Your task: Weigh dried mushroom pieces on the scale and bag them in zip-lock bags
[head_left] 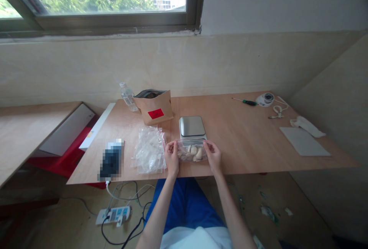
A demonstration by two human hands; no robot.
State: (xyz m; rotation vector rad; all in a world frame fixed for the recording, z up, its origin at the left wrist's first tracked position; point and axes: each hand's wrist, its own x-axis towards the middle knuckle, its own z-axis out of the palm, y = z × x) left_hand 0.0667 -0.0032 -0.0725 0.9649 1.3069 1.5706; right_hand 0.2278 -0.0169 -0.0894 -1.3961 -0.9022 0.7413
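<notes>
1. Nearest: blue trousers (184,203) are showing below the table edge; a white power strip (113,215) is lying on the floor w/ black and white cables running from it.
2. L hand (171,157) is holding the left end of a clear zip bag (192,151); its fingers are curled in and closed on the plastic. R hand (213,156) is holding the right end; its fingers are bent over the top edge, only partly closed; can't tell how tight either pinch is.
3. Bag is sitting on the plywood table (238,157), just in front of the digital scale (192,126), w/ pale lumpy pieces (193,152) bunched low inside; a light, level pinch on the plastic alone is suiting this, w/ both hands sharing the load and not squeezing the pieces.
4. To the left: a crumpled plastic bag (149,150) and a pixelated phone (111,160) are lying on the table.
5. Farther: a kraft paper pouch (153,107) w/ a red label and a water bottle (128,96) are standing near the wall; to the right, a green-handled screwdriver (247,102) is lying beside a round white device (266,99); a grey sheet (304,141) is lying nearer the right edge.
</notes>
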